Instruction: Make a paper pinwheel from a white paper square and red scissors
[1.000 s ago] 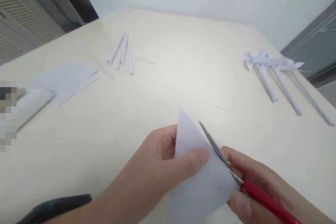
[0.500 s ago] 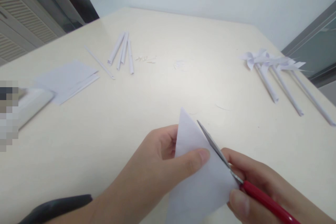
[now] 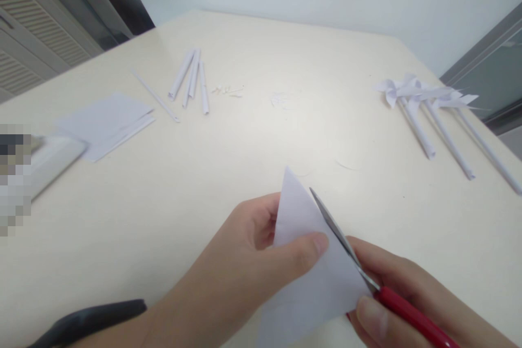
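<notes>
A sheet of white paper [image 3: 302,212], its pointed corner turned away from me, is held by my left hand [image 3: 261,255]. The thumb presses on its face while the other fingers are behind it. My right hand [image 3: 399,283] grips red-handled scissors [image 3: 408,312]. Their blades lie along the paper's right edge, the tip a little below the pointed corner. Part of the lower blade is hidden behind the paper. Beyond the corner, thin curled paper slivers [image 3: 346,165] lie on the table.
Three paper pinwheels [image 3: 420,95] on rolled sticks lie at the right. Several rolled paper tubes [image 3: 190,79] and a thin paper stick [image 3: 155,96] are at the back left, near a paper stack [image 3: 106,119]. Small scraps [image 3: 279,99] lie mid-table. A dark object [image 3: 93,315] is beside my left forearm.
The whole view has shifted slightly. The paper and scissors sit almost as before, with the blades still along the right edge; both hands keep their hold.
</notes>
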`<state>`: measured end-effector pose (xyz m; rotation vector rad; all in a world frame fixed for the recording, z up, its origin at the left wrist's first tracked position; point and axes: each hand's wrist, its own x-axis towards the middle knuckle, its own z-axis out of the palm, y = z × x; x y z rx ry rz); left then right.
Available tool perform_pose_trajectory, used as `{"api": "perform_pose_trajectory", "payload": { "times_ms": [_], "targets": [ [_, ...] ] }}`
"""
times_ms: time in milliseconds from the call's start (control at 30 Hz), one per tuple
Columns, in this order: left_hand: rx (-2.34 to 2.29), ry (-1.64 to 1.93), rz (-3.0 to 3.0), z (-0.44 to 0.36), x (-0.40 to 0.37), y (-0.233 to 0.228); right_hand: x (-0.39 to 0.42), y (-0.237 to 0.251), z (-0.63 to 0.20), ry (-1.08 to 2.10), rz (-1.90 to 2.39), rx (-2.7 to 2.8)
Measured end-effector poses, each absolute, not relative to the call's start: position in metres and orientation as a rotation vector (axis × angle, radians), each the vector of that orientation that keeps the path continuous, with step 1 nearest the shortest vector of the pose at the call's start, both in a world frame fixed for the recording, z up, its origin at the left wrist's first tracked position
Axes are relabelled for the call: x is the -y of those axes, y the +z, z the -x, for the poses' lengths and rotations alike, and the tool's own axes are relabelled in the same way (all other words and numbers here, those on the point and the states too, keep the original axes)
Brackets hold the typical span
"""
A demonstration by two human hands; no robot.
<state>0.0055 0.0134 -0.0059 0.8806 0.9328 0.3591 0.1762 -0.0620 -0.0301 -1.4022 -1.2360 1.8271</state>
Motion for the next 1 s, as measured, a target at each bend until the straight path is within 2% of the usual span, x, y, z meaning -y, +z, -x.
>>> {"api": "perform_pose_trajectory", "payload": {
  "times_ms": [200, 367, 633, 1000],
  "targets": [
    [-0.926, 0.387, -0.885, -0.006, -0.012, -0.006, 0.065, -0.032, -0.171, 1.658, 1.45, 1.226],
    [-0.917, 0.44, -0.856, -0.007, -0.015, -0.007, 0.064, -0.029, -0.175, 1.695, 1.387, 1.271],
    [-0.926, 0.433, -0.862, -0.004, -0.016, -0.005, 0.059, -0.028, -0.182, 1.973, 1.4, 1.184],
    [-0.936, 0.402, -0.887, -0.005, -0.013, -0.008, 0.056, -0.017, -0.172, 1.944, 1.332, 0.973]
  ]
}}
